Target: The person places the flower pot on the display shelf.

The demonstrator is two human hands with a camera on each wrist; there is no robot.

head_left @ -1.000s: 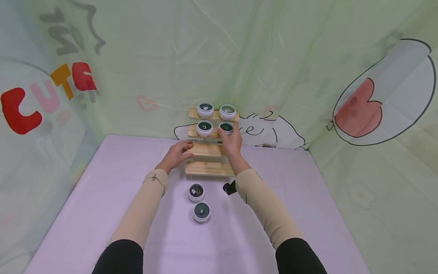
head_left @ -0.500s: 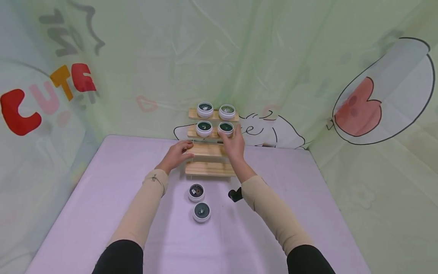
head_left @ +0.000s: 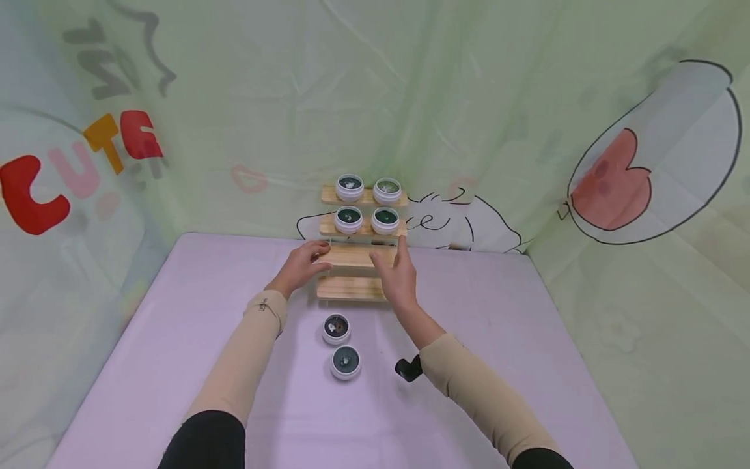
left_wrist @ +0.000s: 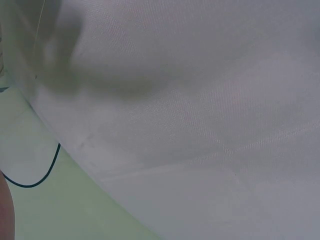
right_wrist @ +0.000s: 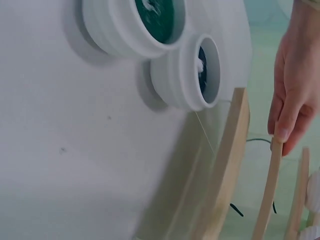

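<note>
A tiered wooden stand [head_left: 351, 288] stands at the table's back edge in the head view. My left hand [head_left: 300, 266] grips the left end of its third tier from the top; the right wrist view shows thumb and fingers of this hand [right_wrist: 298, 82] pinching the board's end. Beside the stand's right end is my right hand [head_left: 400, 277], thumb and forefinger apart, nothing between them. Just beyond its fingertips, a round white jar with a dark green face [head_left: 385, 221] sits on the second tier, next to a similar jar [head_left: 349, 221]. Two more jars occupy the top tier.
Two white jars stand on the table in front of the stand, one with a dark picture [head_left: 336, 329] and one grey-green [head_left: 346, 362]. A black device [head_left: 408, 369] is at the right wrist. Printed cloth [head_left: 263, 117] hangs behind the lilac-covered table [head_left: 234, 449].
My right hand has let go of the jar on the right of the second tier and drawn back toward me. The jar stays there. My left hand keeps its grip on the stand.
</note>
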